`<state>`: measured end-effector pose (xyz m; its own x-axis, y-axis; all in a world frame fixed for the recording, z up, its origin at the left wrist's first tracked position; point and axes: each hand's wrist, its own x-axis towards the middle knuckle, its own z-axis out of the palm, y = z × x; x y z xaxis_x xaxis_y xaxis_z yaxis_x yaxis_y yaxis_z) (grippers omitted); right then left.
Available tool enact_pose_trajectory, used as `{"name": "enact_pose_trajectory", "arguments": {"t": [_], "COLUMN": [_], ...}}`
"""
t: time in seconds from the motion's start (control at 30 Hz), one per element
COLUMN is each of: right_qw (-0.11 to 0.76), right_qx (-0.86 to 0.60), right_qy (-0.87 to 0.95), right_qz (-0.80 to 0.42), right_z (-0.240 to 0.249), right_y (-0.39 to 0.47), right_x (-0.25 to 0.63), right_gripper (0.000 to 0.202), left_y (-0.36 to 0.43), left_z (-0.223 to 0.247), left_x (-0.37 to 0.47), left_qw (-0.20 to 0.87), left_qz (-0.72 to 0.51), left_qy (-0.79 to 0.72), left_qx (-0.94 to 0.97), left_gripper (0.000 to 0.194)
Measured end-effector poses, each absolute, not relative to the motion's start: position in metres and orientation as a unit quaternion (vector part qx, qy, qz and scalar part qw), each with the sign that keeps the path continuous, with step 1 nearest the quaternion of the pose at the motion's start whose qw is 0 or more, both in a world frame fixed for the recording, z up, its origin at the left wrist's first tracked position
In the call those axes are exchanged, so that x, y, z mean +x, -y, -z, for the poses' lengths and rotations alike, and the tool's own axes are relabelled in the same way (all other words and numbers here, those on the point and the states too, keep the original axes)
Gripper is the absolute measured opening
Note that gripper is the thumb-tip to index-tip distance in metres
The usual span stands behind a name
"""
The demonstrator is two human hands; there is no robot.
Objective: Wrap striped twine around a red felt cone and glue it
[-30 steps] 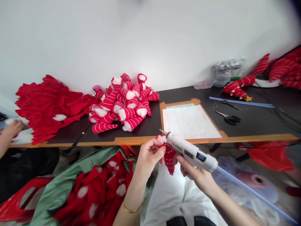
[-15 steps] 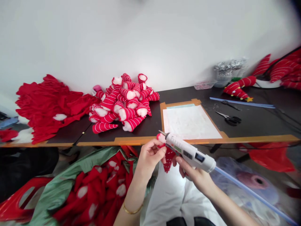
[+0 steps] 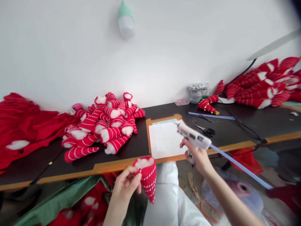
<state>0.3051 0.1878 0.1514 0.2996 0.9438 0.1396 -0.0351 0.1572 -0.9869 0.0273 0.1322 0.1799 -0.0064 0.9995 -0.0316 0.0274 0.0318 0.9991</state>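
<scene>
Pinched between the thumb and fingers of my left hand [image 3: 129,182] is a red cone [image 3: 149,180] with white dashed stripes, its stuffed opening facing up and its tip down. My right hand [image 3: 197,157] grips a white glue gun [image 3: 194,136], its nozzle pointing up and left above the white paper [image 3: 164,141]. A long bluish glue stick [image 3: 240,164] sticks out of the gun's back. The gun and the cone are apart.
Striped stuffed cones [image 3: 113,119] are piled left of the paper, beside red fabric [image 3: 30,128]. Scissors [image 3: 207,130], blue sticks [image 3: 211,115], a finished-looking cone [image 3: 208,103] and more cones [image 3: 263,84] lie right. Orange tape [image 3: 113,165] edges the table [image 3: 80,171].
The view has swung right and up. My right hand has moved the glue gun away from the cone, over the paper. The cone in my left hand now shows its opening and side.
</scene>
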Motion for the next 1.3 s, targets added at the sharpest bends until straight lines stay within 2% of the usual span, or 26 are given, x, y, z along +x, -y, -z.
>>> {"name": "enact_pose_trajectory", "arguments": {"t": [0.03,0.07,0.2,0.37,0.47,0.5,0.6,0.63,0.67,0.73,0.77,0.83,0.93,1.0,1.07,1.13,1.2,1.3], "right_qw": [0.607,0.557,0.502,0.457,0.455,0.456,0.432,0.407,0.365,0.21,0.182,0.217,0.383,0.458,0.486,0.502,0.508,0.498], "right_qx": [-0.566,-0.623,-0.69,-0.717,-0.701,-0.685,-0.602,-0.572,-0.525,-0.336,-0.268,-0.213,-0.215,-0.213,-0.216,-0.22,-0.21,-0.173], "right_qy": [0.455,0.484,0.491,0.505,0.523,0.536,0.588,0.602,0.609,0.507,0.454,0.381,0.376,0.402,0.434,0.469,0.497,0.527], "right_qz": [-0.322,-0.26,-0.175,-0.149,-0.164,-0.187,-0.324,-0.381,-0.469,-0.765,-0.83,-0.873,-0.816,-0.764,-0.727,-0.693,-0.672,-0.666], "right_z": [-0.151,-0.152,-0.151,-0.15,-0.155,-0.156,-0.154,-0.152,-0.149,-0.143,-0.141,-0.14,-0.142,-0.144,-0.144,-0.142,-0.141,-0.141], "right_y": [-0.211,-0.234,-0.302,-0.325,-0.328,-0.326,-0.298,-0.281,-0.262,-0.224,-0.208,-0.188,-0.182,-0.186,-0.189,-0.189,-0.184,-0.175], "right_x": [0.326,0.347,0.409,0.432,0.422,0.411,0.358,0.335,0.311,0.268,0.251,0.229,0.223,0.226,0.229,0.227,0.221,0.212], "right_gripper": [0.047,0.044,0.026,0.039,0.025,0.025,0.051,0.055,0.06,0.086,0.092,0.088,0.072,0.081,0.091,0.097,0.097,0.091], "left_y": [-0.131,-0.13,-0.125,-0.115,-0.106,-0.105,-0.106,-0.109,-0.112,-0.118,-0.12,-0.124,-0.125,-0.124,-0.122,-0.119,-0.119,-0.122], "left_z": [-0.178,-0.176,-0.17,-0.177,-0.185,-0.188,-0.191,-0.19,-0.189,-0.184,-0.181,-0.174,-0.163,-0.156,-0.149,-0.145,-0.144,-0.15], "left_x": [0.022,0.017,-0.005,-0.027,-0.026,-0.022,-0.005,0.002,0.009,0.02,0.024,0.027,0.021,0.014,0.009,0.01,0.017,0.033], "left_qw": [0.49,0.481,0.455,0.402,0.334,0.306,0.176,0.119,0.059,-0.041,-0.074,-0.106,-0.093,-0.046,0.007,0.054,0.123,0.265], "left_qz": [-0.487,-0.488,-0.498,-0.5,-0.539,-0.553,-0.566,-0.553,-0.534,-0.476,-0.44,-0.369,-0.323,-0.354,-0.415,-0.48,-0.529,-0.545], "left_qy": [-0.526,-0.536,-0.55,-0.551,-0.535,-0.521,-0.45,-0.418,-0.382,-0.309,-0.28,-0.248,-0.277,-0.314,-0.348,-0.383,-0.417,-0.444], "left_qx": [0.496,0.493,0.492,0.534,0.558,0.574,0.668,0.711,0.752,0.822,0.85,0.889,0.9,0.88,0.841,0.788,0.729,0.66], "left_gripper": [0.033,0.033,0.031,0.031,0.027,0.023,0.007,0.009,0.013,0.016,0.014,0.012,0.023,0.038,0.047,0.048,0.048,0.058]}}
